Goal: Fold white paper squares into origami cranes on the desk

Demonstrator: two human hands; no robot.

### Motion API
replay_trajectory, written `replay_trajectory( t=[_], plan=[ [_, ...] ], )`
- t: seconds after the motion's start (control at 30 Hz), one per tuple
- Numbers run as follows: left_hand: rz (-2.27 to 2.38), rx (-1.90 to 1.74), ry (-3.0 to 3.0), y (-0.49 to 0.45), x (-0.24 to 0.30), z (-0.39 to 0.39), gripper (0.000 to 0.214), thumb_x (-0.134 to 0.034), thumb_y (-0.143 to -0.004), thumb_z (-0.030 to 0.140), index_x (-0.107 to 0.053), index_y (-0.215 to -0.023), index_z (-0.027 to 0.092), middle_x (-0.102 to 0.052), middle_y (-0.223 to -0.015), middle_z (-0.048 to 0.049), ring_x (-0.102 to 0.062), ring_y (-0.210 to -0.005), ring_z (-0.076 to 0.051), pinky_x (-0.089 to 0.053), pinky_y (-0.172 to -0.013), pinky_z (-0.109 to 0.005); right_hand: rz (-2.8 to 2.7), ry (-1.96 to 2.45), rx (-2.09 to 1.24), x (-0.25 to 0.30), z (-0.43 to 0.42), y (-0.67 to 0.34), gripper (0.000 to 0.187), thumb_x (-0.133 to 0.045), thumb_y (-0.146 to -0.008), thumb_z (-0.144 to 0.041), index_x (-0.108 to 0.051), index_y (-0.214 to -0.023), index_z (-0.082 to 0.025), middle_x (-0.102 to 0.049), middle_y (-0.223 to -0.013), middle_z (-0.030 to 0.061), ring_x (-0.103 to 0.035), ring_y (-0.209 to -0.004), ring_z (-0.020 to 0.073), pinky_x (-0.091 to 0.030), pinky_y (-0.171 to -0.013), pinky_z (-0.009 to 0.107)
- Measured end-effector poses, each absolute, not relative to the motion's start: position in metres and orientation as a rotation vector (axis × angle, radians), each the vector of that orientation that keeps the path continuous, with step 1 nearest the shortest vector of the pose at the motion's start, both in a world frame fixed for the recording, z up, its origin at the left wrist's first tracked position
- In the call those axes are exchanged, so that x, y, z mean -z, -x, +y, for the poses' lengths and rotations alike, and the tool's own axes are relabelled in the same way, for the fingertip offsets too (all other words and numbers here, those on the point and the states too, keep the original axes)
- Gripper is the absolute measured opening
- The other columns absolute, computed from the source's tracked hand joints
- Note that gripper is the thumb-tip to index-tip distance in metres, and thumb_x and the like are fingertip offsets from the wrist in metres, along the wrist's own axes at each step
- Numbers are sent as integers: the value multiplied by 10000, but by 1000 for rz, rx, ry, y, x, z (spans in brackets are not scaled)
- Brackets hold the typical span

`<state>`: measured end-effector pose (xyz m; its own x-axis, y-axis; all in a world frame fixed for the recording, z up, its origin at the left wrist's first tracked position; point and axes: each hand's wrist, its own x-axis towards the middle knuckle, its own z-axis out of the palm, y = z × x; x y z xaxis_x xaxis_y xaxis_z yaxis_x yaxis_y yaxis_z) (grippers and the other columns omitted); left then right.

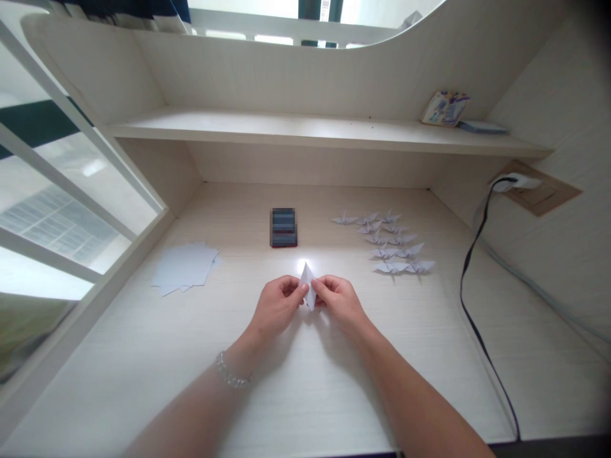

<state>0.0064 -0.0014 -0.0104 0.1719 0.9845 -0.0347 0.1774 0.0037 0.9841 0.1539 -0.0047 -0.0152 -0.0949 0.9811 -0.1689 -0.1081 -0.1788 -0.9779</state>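
A small folded piece of white paper (308, 286), pointed at the top, is held just above the desk's middle. My left hand (277, 305) pinches its left side and my right hand (338, 299) pinches its right side, fingers closed on it. A bead bracelet sits on my left wrist. To the right of the hands, several finished white paper cranes (389, 242) lie in rows on the desk. A loose stack of blank white sheets (185, 266) lies to the left.
A dark phone (283, 227) lies flat behind the hands. A black cable (470, 292) runs from a wall socket (518, 184) down the desk's right side. A shelf (305, 130) above holds a small colourful box (445, 107). A window frame borders the left.
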Motion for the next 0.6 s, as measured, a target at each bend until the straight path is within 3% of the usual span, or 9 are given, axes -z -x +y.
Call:
replay_trajectory(
  t=[0.3,0.47,0.6],
  plan=[
    [1166,-962,-1345,-8,13,-1,290,-609,-745,423,-642,-689,140,-614,-616,-31,-529,-559,-129,-390,-531,-233,-1295,1296,-1282,14,-6,-158,319,-585,-782,-433,-597,-620,-159,-586,-562,23,-502,-513,130,-393,-498,257],
    [1185,-1047,-1282,-7,17,1,272,-602,-759,401,-631,-710,136,-630,-651,-32,-561,-595,-130,-414,-554,-231,-1250,1198,-1421,6,-9,-155,283,-633,-746,-439,-629,-732,-156,-630,-662,40,-559,-588,146,-431,-551,267],
    [1095,-1043,-1144,-5,15,3,243,-662,-715,353,-626,-795,126,-637,-707,-39,-577,-633,-131,-429,-556,-225,-1280,1215,-1478,-1,-9,-154,260,-674,-707,-405,-614,-676,-153,-602,-635,26,-550,-564,136,-423,-535,261]
  ],
)
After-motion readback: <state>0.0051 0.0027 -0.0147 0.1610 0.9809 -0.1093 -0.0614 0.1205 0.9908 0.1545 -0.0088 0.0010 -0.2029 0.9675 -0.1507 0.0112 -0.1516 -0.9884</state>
